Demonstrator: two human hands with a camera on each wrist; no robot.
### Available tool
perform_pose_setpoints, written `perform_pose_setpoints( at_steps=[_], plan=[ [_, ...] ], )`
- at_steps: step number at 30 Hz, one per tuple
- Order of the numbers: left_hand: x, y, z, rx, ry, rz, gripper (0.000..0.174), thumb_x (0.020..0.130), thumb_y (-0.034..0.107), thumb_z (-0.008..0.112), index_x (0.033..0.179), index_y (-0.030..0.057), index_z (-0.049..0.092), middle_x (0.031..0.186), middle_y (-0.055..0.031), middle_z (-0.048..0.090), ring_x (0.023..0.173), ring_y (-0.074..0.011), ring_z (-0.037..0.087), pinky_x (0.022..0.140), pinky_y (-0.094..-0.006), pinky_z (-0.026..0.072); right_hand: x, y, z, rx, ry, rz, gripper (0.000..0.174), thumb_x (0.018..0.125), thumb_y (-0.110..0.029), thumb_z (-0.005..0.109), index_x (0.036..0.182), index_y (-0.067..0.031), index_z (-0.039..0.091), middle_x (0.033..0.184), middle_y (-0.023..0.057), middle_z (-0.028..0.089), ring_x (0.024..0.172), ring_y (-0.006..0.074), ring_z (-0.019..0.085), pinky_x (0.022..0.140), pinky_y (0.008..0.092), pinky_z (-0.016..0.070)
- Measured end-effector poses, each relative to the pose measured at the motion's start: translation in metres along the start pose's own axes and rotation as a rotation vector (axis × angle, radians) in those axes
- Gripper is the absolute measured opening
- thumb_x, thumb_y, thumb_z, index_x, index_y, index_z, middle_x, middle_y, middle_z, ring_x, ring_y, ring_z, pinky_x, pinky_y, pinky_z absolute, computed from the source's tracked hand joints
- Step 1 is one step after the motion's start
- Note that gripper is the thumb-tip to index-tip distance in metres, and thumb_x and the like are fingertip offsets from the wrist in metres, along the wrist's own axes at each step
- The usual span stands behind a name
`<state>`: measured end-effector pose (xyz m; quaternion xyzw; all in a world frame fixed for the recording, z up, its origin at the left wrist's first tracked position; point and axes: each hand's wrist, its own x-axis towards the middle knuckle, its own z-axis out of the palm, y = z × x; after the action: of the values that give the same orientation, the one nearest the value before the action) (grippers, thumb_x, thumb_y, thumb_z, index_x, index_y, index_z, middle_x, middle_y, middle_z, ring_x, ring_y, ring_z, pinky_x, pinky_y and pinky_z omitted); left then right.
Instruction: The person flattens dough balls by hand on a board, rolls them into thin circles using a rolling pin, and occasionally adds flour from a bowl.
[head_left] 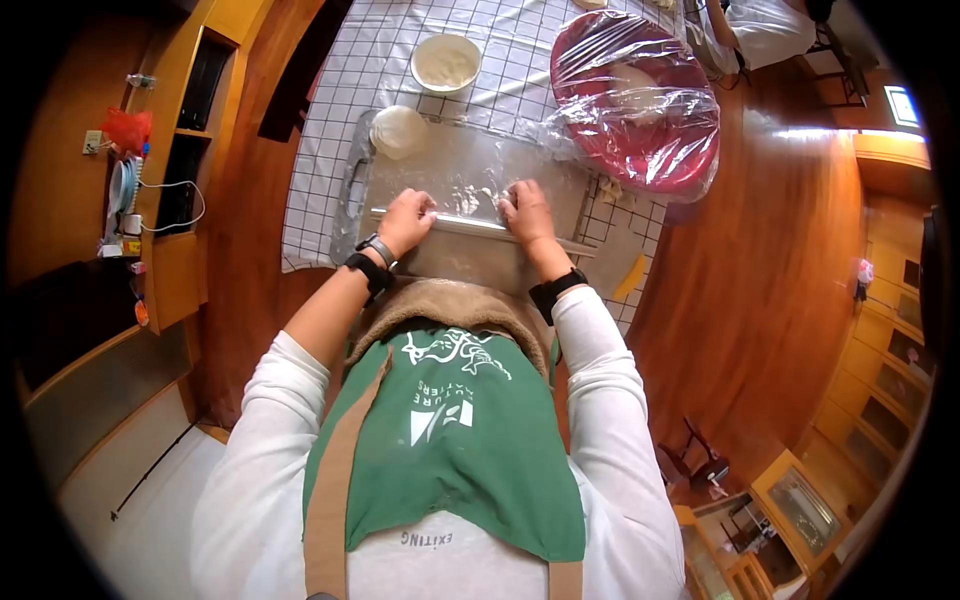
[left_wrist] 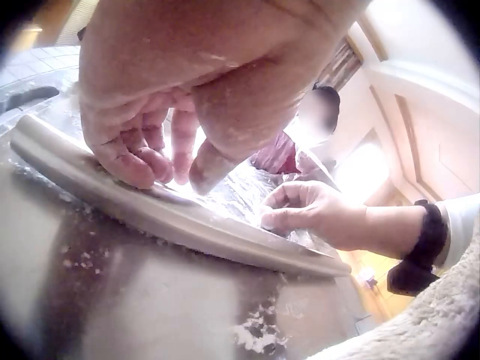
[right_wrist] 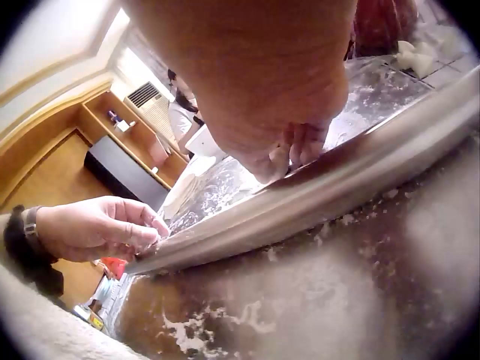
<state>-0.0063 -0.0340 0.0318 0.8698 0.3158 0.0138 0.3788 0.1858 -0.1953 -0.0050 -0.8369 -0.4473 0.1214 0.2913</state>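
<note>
A long metallic rod (head_left: 465, 225) lies across a floury clear mat (head_left: 400, 175). At its left part is my left hand (head_left: 407, 222), fingers bent, tips low at the rod's far edge in the left wrist view. My right hand (head_left: 527, 215) is bent the same way farther right; thumb and forefinger nearly meet in the left wrist view. Whether either hand pinches a bit of dough cannot be told. White crumbs (head_left: 487, 195) lie between the hands. A round white dough ball (head_left: 399, 132) sits at the mat's far left corner.
A bowl of flour (head_left: 446, 63) stands beyond the mat. A red basin (head_left: 640, 140) under plastic wrap is at the far right. A scraper with a yellow edge (head_left: 630, 278) lies near the table's right side. Another person (head_left: 765, 35) is at the far right.
</note>
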Motion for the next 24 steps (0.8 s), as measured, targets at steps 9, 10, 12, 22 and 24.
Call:
perform_pose_setpoints(
  at_steps=[9,10,12,22,24],
  plan=[
    [0.039,0.033,0.03,-1.043,-0.399,-0.372,0.032,0.094,0.025,0.059,0.112,-0.0015,0.059,0.102,-0.007,0.064,0.089,-0.0118,0.063,0.078,-0.0232,0.0519,-0.003,-0.047,0.007,0.52,0.013,0.133,0.036,0.077,0.0,0.066,0.108,-0.0057,0.049,0.091,0.0096,0.054,0.08,0.0205,0.058,0.073,0.0316,0.0494],
    [0.04,0.03,0.031,-1.15,-0.412,-0.322,0.032,0.094,0.024,0.059,0.113,-0.0028,0.058,0.101,-0.0062,0.063,0.089,-0.0114,0.062,0.079,-0.0223,0.0518,-0.004,-0.047,0.011,0.589,0.047,0.14,0.034,0.077,-0.001,0.065,0.107,-0.0064,0.05,0.092,0.0113,0.053,0.08,0.0237,0.058,0.074,0.0338,0.0495],
    [0.041,0.022,0.031,-1.11,-0.427,-0.341,0.03,0.094,0.02,0.059,0.113,-0.0037,0.057,0.102,-0.0062,0.063,0.09,-0.0112,0.062,0.079,-0.0236,0.0519,-0.009,-0.044,0.009,0.56,0.028,0.152,0.038,0.078,-0.001,0.066,0.112,-0.0049,0.048,0.096,0.0104,0.057,0.086,0.0189,0.061,0.08,0.0314,0.0503],
    [0.04,0.005,0.013,-0.992,-0.375,-0.317,0.029,0.09,0.009,0.061,0.117,-0.0001,0.056,0.098,-0.003,0.062,0.086,-0.0102,0.059,0.08,-0.0254,0.0499,-0.041,-0.023,-0.011,-0.137,-0.31,-0.152,0.041,0.07,-0.022,0.073,0.104,-0.0116,0.055,0.105,0.0068,0.054,0.102,0.0277,0.051,0.085,0.0411,0.0429],
    [0.038,0.006,0.008,-0.82,-0.378,-0.282,0.027,0.089,0.01,0.062,0.114,-0.0003,0.058,0.099,-0.001,0.062,0.086,-0.0085,0.058,0.078,-0.025,0.0492,-0.048,-0.021,-0.008,-0.097,-0.26,-0.193,0.038,0.069,-0.021,0.073,0.101,-0.0125,0.055,0.101,0.0066,0.053,0.1,0.0271,0.051,0.082,0.0404,0.0429]
  ],
)
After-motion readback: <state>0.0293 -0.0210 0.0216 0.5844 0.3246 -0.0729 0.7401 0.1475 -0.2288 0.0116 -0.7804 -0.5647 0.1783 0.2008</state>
